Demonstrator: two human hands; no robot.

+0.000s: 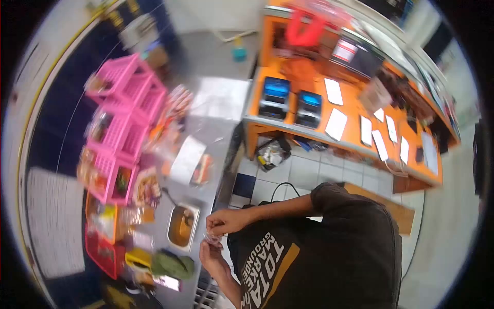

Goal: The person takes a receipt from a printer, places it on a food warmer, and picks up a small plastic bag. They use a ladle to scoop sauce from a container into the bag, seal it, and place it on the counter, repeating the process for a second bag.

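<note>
Head view: both hands' fingers [218,226] pinch a clear wrapper [212,238] beside a steel pan [182,226] of brown sauce.

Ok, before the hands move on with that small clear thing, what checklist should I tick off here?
1. Both hands on the small clear item: ok, left hand below, right hand above.
2. What the item is: cannot tell, too blurred.
3. Metal sauce tray beside the hands, upright with a spoon in it: ok.
4. Pink baskets apart from the hands: ok.
5. Green packet near the left hand, untouched: ok.
</note>
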